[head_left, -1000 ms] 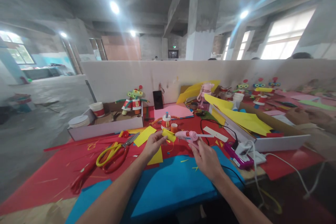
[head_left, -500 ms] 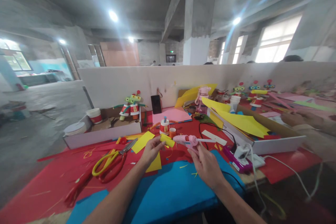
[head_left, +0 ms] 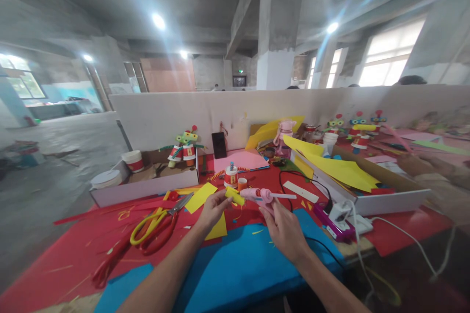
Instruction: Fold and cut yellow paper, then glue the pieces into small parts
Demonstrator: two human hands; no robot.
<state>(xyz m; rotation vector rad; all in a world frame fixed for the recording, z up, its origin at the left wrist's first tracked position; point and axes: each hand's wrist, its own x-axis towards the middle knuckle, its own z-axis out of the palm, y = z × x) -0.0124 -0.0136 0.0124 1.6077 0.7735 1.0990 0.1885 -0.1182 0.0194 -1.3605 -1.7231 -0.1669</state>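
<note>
My left hand (head_left: 216, 209) pinches a small rolled tube of yellow paper (head_left: 235, 196). A pink hot glue gun (head_left: 259, 195), with a white glue stick (head_left: 284, 196) jutting from its rear, is gripped in my right hand (head_left: 282, 227). Its nozzle points left and meets or nearly meets the tube's right end. Just behind stands a paper-cup figure (head_left: 231, 176) with coiled paper arms, an orange paper roll (head_left: 242, 184) beside it. Yellow paper pieces (head_left: 200, 197) lie by my left hand, and scissors with yellow handles (head_left: 154, 225) rest farther left.
At the left, a shallow box (head_left: 147, 186) holds finished cup figures (head_left: 188, 149) and cups. Another box (head_left: 392, 199) with yellow sheets stands right. A purple power strip (head_left: 338, 227) with plugs and cables lies near the right edge. A co-worker's arm (head_left: 429, 171) reaches in at far right.
The glue gun has shifted slightly left along the yellow tube's end, its rear tilted a little differently. Both hands keep their holds; the view has moved very slightly.
</note>
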